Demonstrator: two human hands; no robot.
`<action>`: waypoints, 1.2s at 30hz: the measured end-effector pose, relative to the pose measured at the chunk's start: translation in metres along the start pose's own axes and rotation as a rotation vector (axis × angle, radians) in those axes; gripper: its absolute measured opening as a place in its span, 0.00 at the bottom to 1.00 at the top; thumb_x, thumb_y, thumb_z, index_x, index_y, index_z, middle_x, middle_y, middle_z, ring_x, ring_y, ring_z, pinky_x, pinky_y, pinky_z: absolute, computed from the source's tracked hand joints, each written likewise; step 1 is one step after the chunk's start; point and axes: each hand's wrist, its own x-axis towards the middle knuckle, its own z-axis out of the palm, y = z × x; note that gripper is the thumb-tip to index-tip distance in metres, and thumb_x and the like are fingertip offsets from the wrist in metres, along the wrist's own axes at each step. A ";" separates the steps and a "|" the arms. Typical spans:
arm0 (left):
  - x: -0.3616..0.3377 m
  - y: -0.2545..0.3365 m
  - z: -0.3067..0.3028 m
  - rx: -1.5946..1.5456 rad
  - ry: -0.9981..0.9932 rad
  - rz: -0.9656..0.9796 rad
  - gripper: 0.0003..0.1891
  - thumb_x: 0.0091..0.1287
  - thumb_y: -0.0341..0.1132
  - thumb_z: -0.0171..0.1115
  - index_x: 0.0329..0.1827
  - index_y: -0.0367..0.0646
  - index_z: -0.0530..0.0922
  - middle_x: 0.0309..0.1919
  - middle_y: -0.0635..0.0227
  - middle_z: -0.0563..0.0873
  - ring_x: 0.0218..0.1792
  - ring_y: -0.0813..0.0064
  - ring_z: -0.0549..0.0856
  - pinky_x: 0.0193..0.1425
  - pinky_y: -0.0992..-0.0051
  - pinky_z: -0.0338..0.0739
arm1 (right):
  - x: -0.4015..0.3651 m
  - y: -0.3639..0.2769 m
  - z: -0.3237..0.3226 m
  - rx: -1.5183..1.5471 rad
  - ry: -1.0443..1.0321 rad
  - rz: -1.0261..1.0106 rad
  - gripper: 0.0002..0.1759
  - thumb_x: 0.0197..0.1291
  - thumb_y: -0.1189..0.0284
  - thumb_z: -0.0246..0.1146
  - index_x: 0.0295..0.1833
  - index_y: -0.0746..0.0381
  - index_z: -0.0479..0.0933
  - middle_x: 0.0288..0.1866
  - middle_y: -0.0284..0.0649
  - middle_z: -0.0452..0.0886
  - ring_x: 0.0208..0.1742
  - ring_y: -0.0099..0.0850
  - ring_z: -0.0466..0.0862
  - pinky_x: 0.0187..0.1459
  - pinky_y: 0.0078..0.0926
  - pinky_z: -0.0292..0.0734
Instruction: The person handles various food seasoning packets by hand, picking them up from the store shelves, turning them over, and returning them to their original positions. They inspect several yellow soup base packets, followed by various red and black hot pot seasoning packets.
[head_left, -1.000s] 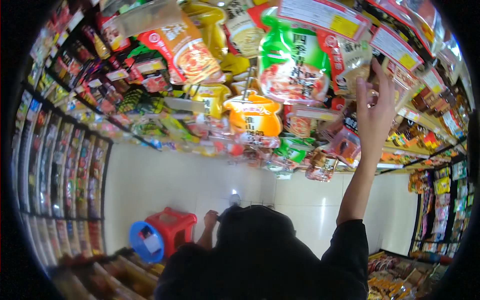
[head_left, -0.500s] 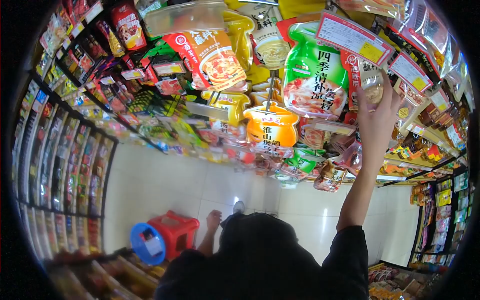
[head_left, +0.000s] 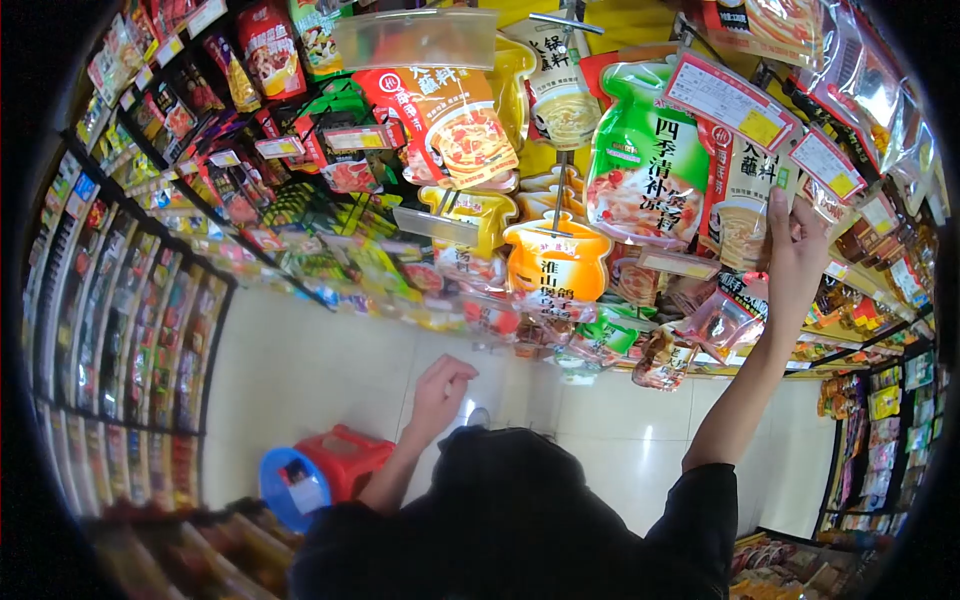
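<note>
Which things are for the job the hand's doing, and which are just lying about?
Probably for the job:
right hand
red-and-beige packet beside it

Probably just around:
big green pouch
orange pouch
blue tub
red stool

Red-and-beige packet (head_left: pixel 738 230), dark lettering on front, slightly tilted, just beside a green pouch (head_left: pixel 645 165)

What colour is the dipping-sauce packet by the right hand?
The dipping-sauce packet is red along its left side, mostly greyish beige elsewhere; best in the head view.
</note>
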 end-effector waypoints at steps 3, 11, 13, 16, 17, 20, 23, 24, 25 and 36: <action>0.018 0.027 0.002 -0.067 -0.050 0.130 0.06 0.67 0.20 0.59 0.41 0.38 0.84 0.36 0.60 0.85 0.39 0.65 0.86 0.44 0.71 0.79 | -0.007 -0.008 -0.011 0.347 -0.067 0.156 0.19 0.75 0.59 0.62 0.54 0.65 0.84 0.30 0.27 0.79 0.30 0.13 0.70 0.33 0.15 0.64; 0.045 0.066 -0.005 -0.210 -0.014 0.262 0.07 0.65 0.19 0.59 0.39 0.38 0.84 0.37 0.61 0.86 0.39 0.65 0.86 0.47 0.69 0.79 | -0.013 -0.017 -0.042 0.410 -0.288 0.275 0.15 0.73 0.61 0.63 0.54 0.61 0.84 0.33 0.20 0.76 0.32 0.11 0.66 0.34 0.14 0.56; 0.051 0.071 -0.012 -0.252 0.019 0.270 0.06 0.66 0.20 0.60 0.39 0.38 0.84 0.37 0.61 0.87 0.40 0.64 0.86 0.49 0.67 0.79 | -0.028 -0.022 -0.037 0.304 -0.346 0.333 0.14 0.72 0.62 0.64 0.51 0.61 0.84 0.32 0.22 0.74 0.35 0.13 0.69 0.38 0.15 0.61; 0.067 0.077 -0.030 -0.208 0.141 0.389 0.06 0.68 0.21 0.58 0.38 0.38 0.83 0.36 0.62 0.85 0.39 0.68 0.83 0.47 0.70 0.77 | -0.049 0.001 -0.013 0.329 -0.556 0.163 0.15 0.73 0.63 0.63 0.46 0.66 0.81 0.38 0.27 0.72 0.37 0.19 0.65 0.40 0.21 0.61; 0.078 0.080 -0.041 -0.146 0.207 0.468 0.06 0.71 0.22 0.57 0.38 0.39 0.82 0.35 0.63 0.84 0.37 0.72 0.81 0.45 0.72 0.75 | -0.053 -0.009 -0.001 0.328 -0.551 0.026 0.15 0.74 0.64 0.62 0.46 0.67 0.80 0.38 0.29 0.72 0.39 0.20 0.66 0.41 0.21 0.61; 0.120 0.094 -0.081 -0.115 0.346 0.504 0.07 0.73 0.23 0.54 0.39 0.38 0.81 0.37 0.65 0.82 0.37 0.76 0.79 0.44 0.76 0.73 | -0.056 -0.054 0.025 0.192 -0.486 -0.295 0.16 0.76 0.65 0.59 0.42 0.70 0.78 0.39 0.38 0.74 0.41 0.30 0.71 0.43 0.26 0.65; 0.165 0.129 -0.104 -0.210 0.376 0.488 0.07 0.74 0.23 0.53 0.42 0.38 0.81 0.39 0.66 0.81 0.39 0.80 0.78 0.44 0.79 0.73 | -0.047 -0.087 0.057 0.155 -0.253 -0.553 0.17 0.76 0.65 0.58 0.42 0.70 0.78 0.40 0.44 0.78 0.39 0.38 0.74 0.41 0.31 0.67; 0.172 0.145 -0.107 -0.143 0.370 0.509 0.06 0.72 0.23 0.56 0.43 0.38 0.82 0.40 0.64 0.83 0.41 0.76 0.80 0.47 0.76 0.75 | -0.043 -0.097 0.067 0.225 -0.242 -0.535 0.17 0.76 0.65 0.58 0.42 0.69 0.77 0.39 0.46 0.78 0.37 0.40 0.75 0.40 0.34 0.68; 0.176 0.163 -0.107 -0.077 0.365 0.528 0.06 0.70 0.23 0.58 0.44 0.38 0.82 0.42 0.62 0.84 0.42 0.73 0.82 0.49 0.73 0.77 | -0.039 -0.105 0.073 0.295 -0.232 -0.518 0.17 0.76 0.64 0.58 0.42 0.69 0.77 0.37 0.48 0.79 0.35 0.43 0.76 0.38 0.36 0.69; 0.217 0.208 -0.030 0.539 0.317 0.987 0.28 0.65 0.32 0.65 0.72 0.46 0.76 0.73 0.54 0.73 0.73 0.51 0.73 0.75 0.50 0.67 | -0.019 -0.133 0.103 0.227 -0.134 -0.374 0.16 0.78 0.62 0.56 0.44 0.66 0.76 0.28 0.56 0.78 0.30 0.57 0.79 0.31 0.45 0.70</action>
